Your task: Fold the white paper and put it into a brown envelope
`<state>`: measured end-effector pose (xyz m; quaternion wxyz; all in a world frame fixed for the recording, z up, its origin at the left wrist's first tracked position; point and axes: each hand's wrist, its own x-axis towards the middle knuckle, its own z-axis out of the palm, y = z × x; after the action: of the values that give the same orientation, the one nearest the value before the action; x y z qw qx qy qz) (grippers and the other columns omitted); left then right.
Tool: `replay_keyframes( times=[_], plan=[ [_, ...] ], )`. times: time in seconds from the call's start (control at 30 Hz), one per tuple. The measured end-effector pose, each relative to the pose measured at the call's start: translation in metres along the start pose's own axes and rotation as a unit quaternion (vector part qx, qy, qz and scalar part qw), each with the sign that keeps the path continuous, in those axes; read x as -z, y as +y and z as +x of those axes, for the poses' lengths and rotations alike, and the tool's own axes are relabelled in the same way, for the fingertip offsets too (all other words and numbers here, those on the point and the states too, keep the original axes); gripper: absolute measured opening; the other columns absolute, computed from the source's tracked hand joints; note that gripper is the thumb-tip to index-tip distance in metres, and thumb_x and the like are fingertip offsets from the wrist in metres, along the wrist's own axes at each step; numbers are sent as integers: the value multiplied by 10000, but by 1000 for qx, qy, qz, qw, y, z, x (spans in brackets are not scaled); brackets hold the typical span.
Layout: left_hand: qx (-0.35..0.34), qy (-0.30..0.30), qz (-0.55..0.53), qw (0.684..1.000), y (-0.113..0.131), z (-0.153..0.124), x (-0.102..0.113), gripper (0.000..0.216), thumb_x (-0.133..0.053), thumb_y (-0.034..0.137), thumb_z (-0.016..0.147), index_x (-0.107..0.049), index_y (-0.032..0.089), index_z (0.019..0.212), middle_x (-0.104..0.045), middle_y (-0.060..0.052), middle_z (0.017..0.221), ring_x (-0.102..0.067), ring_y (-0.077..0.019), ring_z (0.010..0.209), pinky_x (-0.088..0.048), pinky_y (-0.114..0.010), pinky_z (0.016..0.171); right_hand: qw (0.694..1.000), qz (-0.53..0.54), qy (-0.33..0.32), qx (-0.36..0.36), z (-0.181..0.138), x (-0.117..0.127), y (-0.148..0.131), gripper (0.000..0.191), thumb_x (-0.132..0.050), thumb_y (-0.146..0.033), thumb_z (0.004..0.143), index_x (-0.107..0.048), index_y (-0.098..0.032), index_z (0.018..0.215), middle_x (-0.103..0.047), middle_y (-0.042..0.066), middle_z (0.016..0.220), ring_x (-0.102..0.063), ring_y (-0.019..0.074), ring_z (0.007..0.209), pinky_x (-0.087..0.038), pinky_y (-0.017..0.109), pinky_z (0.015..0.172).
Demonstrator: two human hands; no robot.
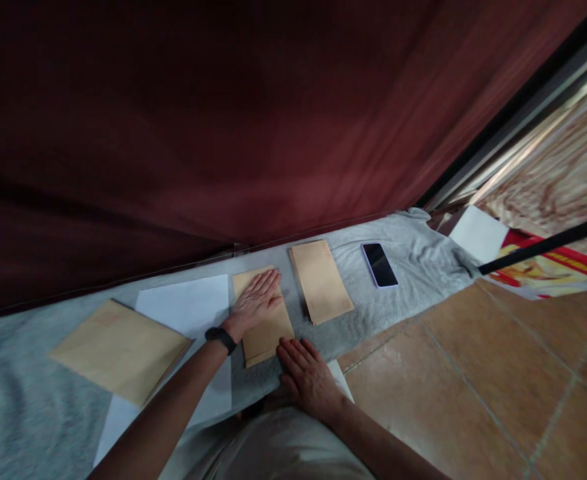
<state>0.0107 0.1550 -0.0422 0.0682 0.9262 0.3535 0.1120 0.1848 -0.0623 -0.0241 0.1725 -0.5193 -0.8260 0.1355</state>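
Note:
My left hand (256,301) lies flat, fingers together and stretched out, on the far half of a brown envelope (268,333) on a grey cloth (403,267). A black band sits on that wrist. My right hand (306,377) rests flat with fingers extended at the envelope's near right corner, touching its edge. A small stack of brown envelopes (320,280) lies just right of it. A larger brown envelope (118,350) lies to the left, over white paper sheets (188,307).
A phone (379,265) lies screen-up on the cloth to the right. A dark red curtain (223,133) hangs behind the cloth. Brown floor tiles (498,380) spread at right, with a black rod (543,245) and red-yellow printed material (548,270) beyond.

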Motion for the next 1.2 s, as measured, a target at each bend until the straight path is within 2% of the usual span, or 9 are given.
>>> replay_keyframes(
  times=[0.23, 0.43, 0.67, 0.8, 1.03, 1.2],
  plan=[
    [-47, -23, -11, 999, 33, -40, 9, 572, -364, 375, 1055, -369, 143, 1578, -383, -124, 1641, -299, -216, 1544, -223, -459, 1276, 1000, -2, 17, -2, 0, -1, 0, 583, -529, -311, 1033, -373, -185, 1581, -467, 106, 1587, -465, 246, 1443, -380, 472, 1211],
    [-68, -22, -23, 997, 67, -86, 13, 619, -393, 445, 1059, -314, 162, 1603, -385, -120, 1640, -314, -211, 1538, -250, -432, 1269, 1000, -5, 22, 1, 1, -3, 1, 538, -542, -320, 1030, -443, -178, 1539, -499, 107, 1565, -479, 236, 1430, -379, 466, 1216],
    [-63, 0, -4, 998, 90, -136, 17, 785, -464, 529, 1018, -191, 131, 1637, -345, -165, 1650, -322, -273, 1534, -291, -449, 1247, 1000, -23, 5, 18, -1, -6, 6, 634, -531, -306, 1027, -313, -163, 1605, -432, 115, 1610, -426, 245, 1469, -354, 473, 1232],
    [-53, -3, 18, 998, 96, -152, 20, 809, -462, 519, 1018, -123, 143, 1649, -325, -157, 1660, -315, -273, 1537, -301, -453, 1243, 999, -29, 5, 26, -2, -7, 7, 622, -536, -295, 1026, -332, -160, 1597, -397, 113, 1631, -417, 249, 1476, -354, 473, 1233],
    [-39, -9, 41, 998, 90, -170, 21, 797, -454, 558, 1008, -187, 160, 1644, -324, -162, 1660, -345, -297, 1522, -318, -477, 1237, 999, -38, 4, 37, -4, -4, 13, 613, -548, -333, 1028, -357, -177, 1590, -410, 110, 1624, -413, 230, 1481, -348, 454, 1239],
    [-20, 13, 37, 999, 89, -180, 18, 786, -435, 552, 1015, -182, 158, 1645, -353, -164, 1646, -375, -305, 1506, -346, -478, 1223, 999, -43, 9, 30, -4, 5, 11, 600, -567, -308, 1016, -390, -174, 1574, -464, 113, 1590, -454, 241, 1451, -350, 465, 1241]
  ],
)
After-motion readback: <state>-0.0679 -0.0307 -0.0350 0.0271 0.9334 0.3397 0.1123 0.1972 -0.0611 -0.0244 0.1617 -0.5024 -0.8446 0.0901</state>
